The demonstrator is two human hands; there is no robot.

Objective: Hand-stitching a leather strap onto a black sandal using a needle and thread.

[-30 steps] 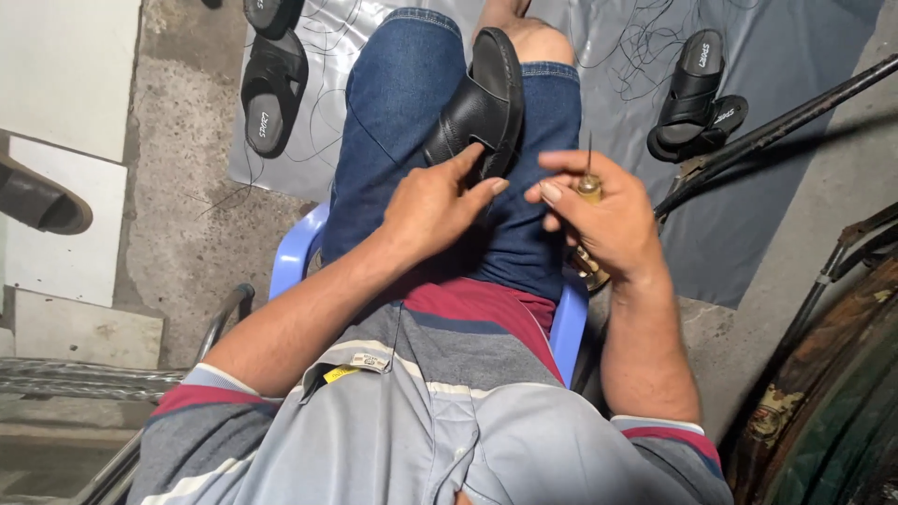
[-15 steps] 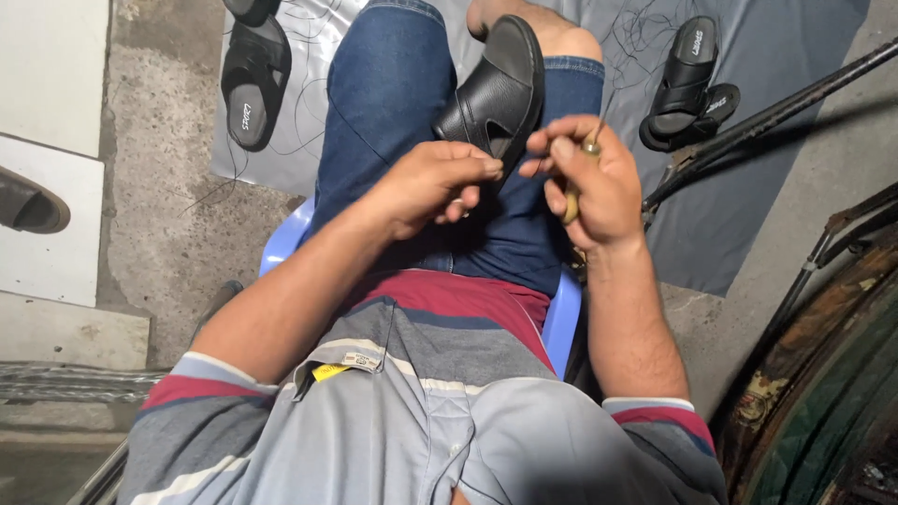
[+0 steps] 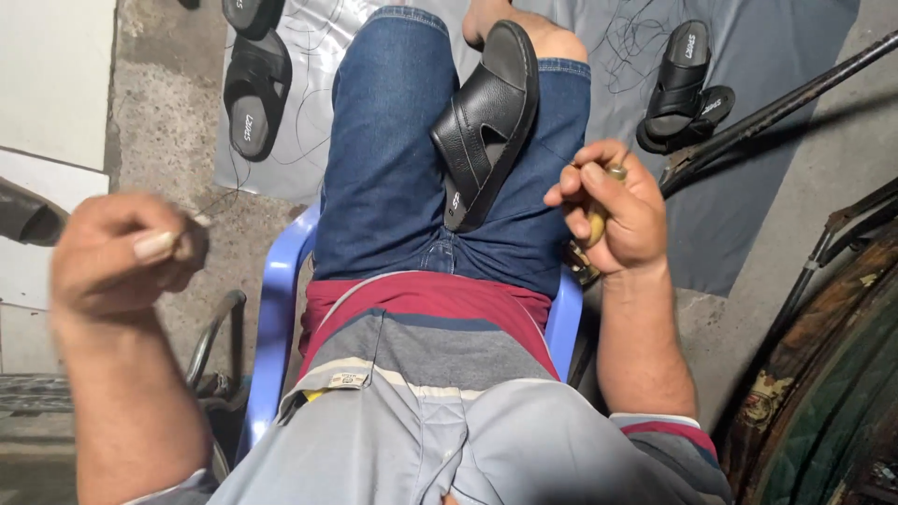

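Observation:
A black leather sandal (image 3: 486,122) lies on my lap across blue denim shorts (image 3: 393,168), with neither hand on it. My right hand (image 3: 613,210) is closed around a wooden-handled tool (image 3: 599,220) just right of the sandal. My left hand (image 3: 126,252) is raised far out to the left with thumb and fingers pinched together; it is blurred, and whether a thread runs from it I cannot tell.
I sit on a blue plastic chair (image 3: 276,309). More black sandals lie on a grey sheet (image 3: 748,187): a pair at upper left (image 3: 253,93) and a pair at upper right (image 3: 683,89). A dark metal bar (image 3: 776,108) slants at right. Loose thread lies on the sheet.
My left hand left the sandal and swung far out to the left, pinched shut. My right hand kept its hold on the tool and drew slightly back from the sandal.

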